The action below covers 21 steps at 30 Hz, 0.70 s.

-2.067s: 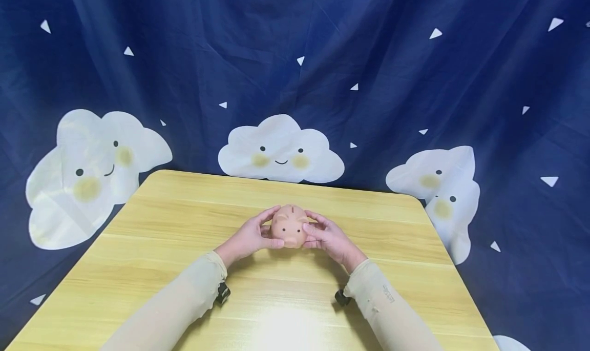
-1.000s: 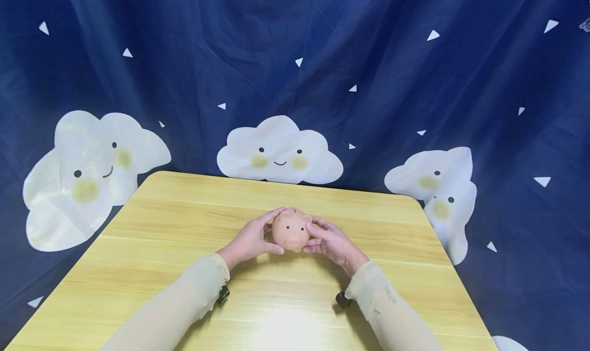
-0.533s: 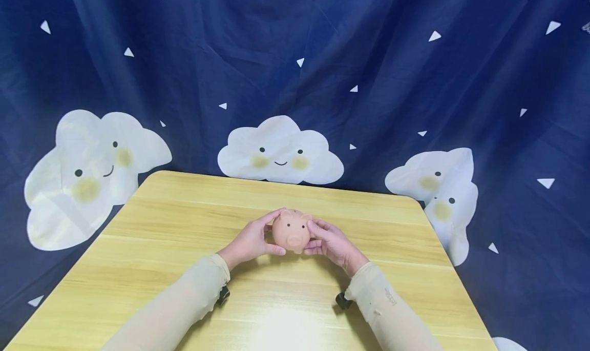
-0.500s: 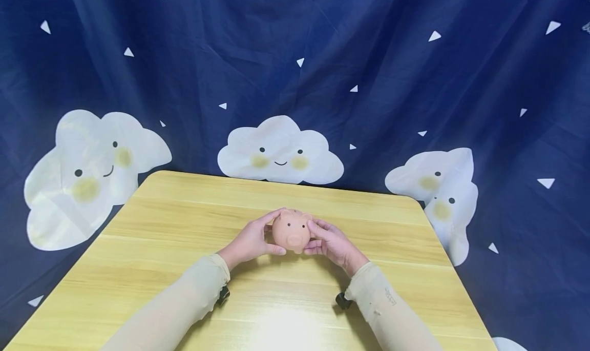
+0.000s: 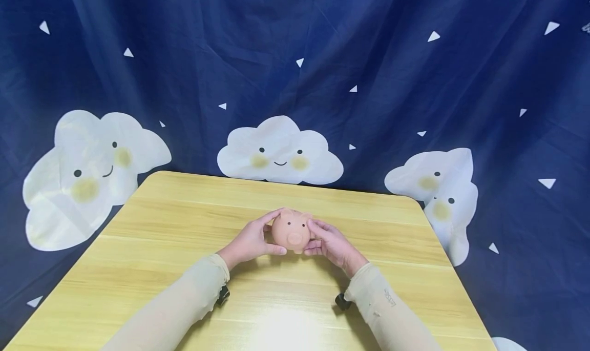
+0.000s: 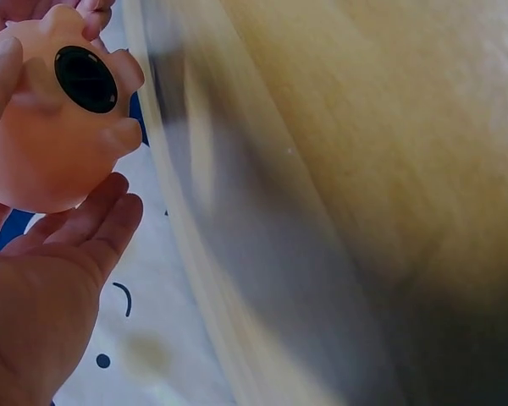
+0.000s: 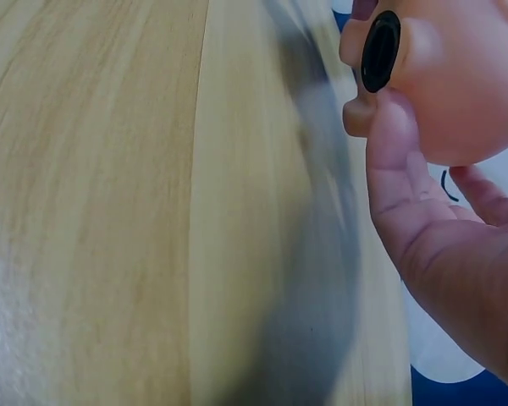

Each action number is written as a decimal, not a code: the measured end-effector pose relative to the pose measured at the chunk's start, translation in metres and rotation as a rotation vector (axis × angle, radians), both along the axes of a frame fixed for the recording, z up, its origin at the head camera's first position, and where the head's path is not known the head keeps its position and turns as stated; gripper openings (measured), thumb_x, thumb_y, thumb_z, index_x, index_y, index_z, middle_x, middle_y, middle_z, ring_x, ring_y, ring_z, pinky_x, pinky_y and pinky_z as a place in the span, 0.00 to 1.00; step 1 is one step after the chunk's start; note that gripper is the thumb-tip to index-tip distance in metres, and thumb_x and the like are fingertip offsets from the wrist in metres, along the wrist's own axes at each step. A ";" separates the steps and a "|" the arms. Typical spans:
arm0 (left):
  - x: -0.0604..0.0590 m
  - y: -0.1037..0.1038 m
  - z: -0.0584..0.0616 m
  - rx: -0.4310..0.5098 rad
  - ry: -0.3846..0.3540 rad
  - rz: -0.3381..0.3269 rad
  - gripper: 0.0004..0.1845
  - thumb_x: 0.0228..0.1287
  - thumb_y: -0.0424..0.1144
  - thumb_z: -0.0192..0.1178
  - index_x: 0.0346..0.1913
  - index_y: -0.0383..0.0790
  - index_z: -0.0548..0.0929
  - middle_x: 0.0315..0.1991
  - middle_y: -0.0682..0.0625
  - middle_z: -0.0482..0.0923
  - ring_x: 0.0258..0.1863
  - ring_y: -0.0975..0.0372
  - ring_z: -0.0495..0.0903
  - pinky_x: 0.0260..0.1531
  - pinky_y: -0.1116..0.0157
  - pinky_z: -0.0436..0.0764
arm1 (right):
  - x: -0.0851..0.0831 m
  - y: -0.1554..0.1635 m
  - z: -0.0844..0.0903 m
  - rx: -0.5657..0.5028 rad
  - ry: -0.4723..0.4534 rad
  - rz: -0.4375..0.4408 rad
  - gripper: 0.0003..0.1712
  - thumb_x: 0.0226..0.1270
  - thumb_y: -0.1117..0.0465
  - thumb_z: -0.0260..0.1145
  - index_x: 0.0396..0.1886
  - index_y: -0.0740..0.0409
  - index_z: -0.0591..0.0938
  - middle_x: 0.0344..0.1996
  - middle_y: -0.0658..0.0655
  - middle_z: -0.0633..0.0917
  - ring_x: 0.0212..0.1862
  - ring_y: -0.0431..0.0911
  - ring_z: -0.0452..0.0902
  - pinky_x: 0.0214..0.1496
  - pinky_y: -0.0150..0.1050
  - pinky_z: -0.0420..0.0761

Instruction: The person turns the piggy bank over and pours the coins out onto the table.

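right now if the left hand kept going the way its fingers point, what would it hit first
The left hand already grips the pink piggy bank, so the pig comes first; beyond it, probably the right hand on the far side.

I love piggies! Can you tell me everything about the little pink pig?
The pink pig is a small, round piggy bank of smooth, rubbery-looking material, with two dot eyes, an oval snout, small ears and stubby feet. A round black plug sits in its belly. The left hand and right hand hold it, facing the person, above the wooden table.

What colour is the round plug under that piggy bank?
Black, on the pink piggy bank; the plug shows best in the left wrist view.
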<state>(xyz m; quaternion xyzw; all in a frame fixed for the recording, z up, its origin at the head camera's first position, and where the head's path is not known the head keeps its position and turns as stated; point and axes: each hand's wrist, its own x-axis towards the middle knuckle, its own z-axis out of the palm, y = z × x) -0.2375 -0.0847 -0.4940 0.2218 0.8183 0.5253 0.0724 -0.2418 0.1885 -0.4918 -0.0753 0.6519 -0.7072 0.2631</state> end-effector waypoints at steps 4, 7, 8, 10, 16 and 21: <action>0.002 0.000 0.001 0.026 -0.038 0.016 0.59 0.51 0.40 0.86 0.85 0.52 0.62 0.74 0.40 0.77 0.60 0.51 0.87 0.66 0.47 0.85 | 0.001 -0.002 0.002 0.014 0.028 0.008 0.44 0.84 0.41 0.57 0.84 0.62 0.58 0.43 0.49 0.92 0.43 0.44 0.90 0.53 0.42 0.91; 0.003 -0.001 0.001 0.042 -0.072 0.036 0.59 0.51 0.40 0.86 0.84 0.54 0.62 0.72 0.41 0.78 0.60 0.53 0.87 0.65 0.48 0.85 | 0.001 -0.003 0.004 0.032 0.051 0.012 0.44 0.85 0.42 0.58 0.87 0.59 0.55 0.44 0.48 0.92 0.46 0.45 0.90 0.57 0.44 0.90; 0.003 -0.002 0.002 0.044 -0.079 0.042 0.59 0.51 0.41 0.86 0.84 0.54 0.62 0.71 0.41 0.79 0.59 0.54 0.87 0.65 0.48 0.85 | 0.001 -0.003 0.004 0.040 0.058 0.013 0.44 0.85 0.42 0.58 0.87 0.58 0.55 0.44 0.48 0.92 0.47 0.45 0.90 0.58 0.45 0.89; 0.003 -0.003 0.002 0.054 -0.093 0.042 0.59 0.51 0.42 0.86 0.84 0.55 0.62 0.70 0.42 0.80 0.59 0.55 0.87 0.65 0.49 0.85 | 0.002 -0.004 0.005 0.055 0.069 0.013 0.44 0.85 0.43 0.58 0.87 0.56 0.54 0.44 0.48 0.92 0.47 0.45 0.90 0.60 0.46 0.89; 0.000 -0.005 0.000 0.105 -0.121 0.028 0.60 0.52 0.43 0.86 0.85 0.53 0.61 0.73 0.41 0.77 0.60 0.52 0.87 0.66 0.51 0.85 | 0.004 -0.006 0.005 0.085 0.086 0.005 0.44 0.85 0.45 0.59 0.89 0.51 0.53 0.44 0.49 0.90 0.47 0.45 0.89 0.64 0.49 0.87; -0.001 -0.006 -0.001 0.135 -0.147 0.031 0.59 0.53 0.41 0.85 0.85 0.52 0.60 0.81 0.45 0.67 0.62 0.51 0.86 0.63 0.55 0.87 | 0.005 -0.006 0.006 0.114 0.114 0.007 0.45 0.83 0.46 0.61 0.89 0.50 0.52 0.51 0.55 0.88 0.49 0.45 0.89 0.68 0.53 0.85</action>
